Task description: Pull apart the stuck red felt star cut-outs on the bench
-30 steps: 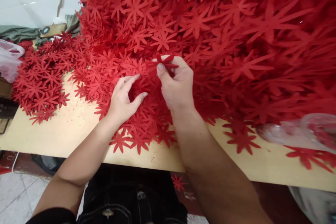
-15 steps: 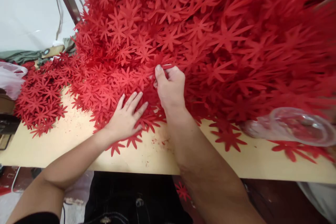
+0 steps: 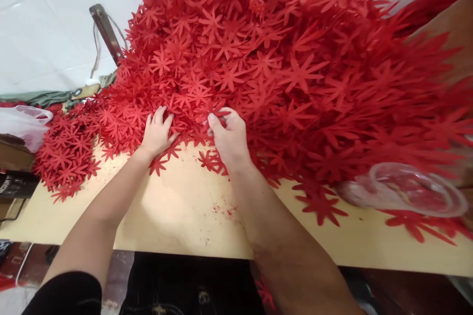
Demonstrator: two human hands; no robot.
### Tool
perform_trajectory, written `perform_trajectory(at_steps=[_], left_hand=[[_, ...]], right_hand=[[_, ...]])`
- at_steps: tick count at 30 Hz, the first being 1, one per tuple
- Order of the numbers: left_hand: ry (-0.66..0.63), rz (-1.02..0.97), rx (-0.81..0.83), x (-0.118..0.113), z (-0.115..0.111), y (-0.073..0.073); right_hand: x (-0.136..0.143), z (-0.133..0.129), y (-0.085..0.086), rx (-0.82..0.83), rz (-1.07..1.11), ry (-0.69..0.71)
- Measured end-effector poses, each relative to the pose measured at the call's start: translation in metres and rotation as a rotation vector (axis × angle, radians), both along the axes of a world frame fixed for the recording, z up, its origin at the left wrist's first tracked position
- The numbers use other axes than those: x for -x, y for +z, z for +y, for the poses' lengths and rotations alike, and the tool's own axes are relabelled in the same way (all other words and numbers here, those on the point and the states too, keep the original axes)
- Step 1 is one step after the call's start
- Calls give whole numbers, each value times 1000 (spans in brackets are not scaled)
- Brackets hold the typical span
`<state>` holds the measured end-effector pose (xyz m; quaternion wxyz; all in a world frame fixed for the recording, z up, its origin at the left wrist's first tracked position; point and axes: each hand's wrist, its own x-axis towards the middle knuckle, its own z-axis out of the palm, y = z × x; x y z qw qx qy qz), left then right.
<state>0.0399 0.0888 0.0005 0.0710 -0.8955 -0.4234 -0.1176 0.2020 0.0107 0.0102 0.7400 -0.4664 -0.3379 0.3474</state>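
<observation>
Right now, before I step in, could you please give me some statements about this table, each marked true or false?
1. The right hand pinches a red flower-shaped piece. True.
2. The left hand is gripping a clear container. False: the left hand is at the front edge of the red pile, fingers spread.
3. A white plastic bag is at the left of the view. True.
4. The clear container stands at the table's left end. False: the clear container is toward the right.
5. Small red scraps lie on the pale tabletop. True.
</observation>
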Motion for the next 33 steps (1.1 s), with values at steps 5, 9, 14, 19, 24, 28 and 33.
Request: perform_trajectory(at_steps=[5, 9, 14, 19, 24, 28, 33], left_hand=[[1, -123, 62, -2, -9, 9], [-10, -197, 10, 0, -12, 10], [28, -200, -91, -3, -31, 27], [42, -297, -94, -8, -59, 57], [-53, -617, 174, -17, -65, 52], [-2, -1056, 616, -26, -61, 35], [103, -1476, 789, -28, -60, 32]], right_hand=[[5, -4, -4, 22, -185, 72], [7, -6, -6, 109, -252, 50], [9, -1, -15, 97, -197, 123], [13, 4, -19, 88, -59, 236], [14, -3, -10, 116, -77, 307], [14, -9, -3, 51, -88, 384], [18, -13, 0, -3, -49, 488]])
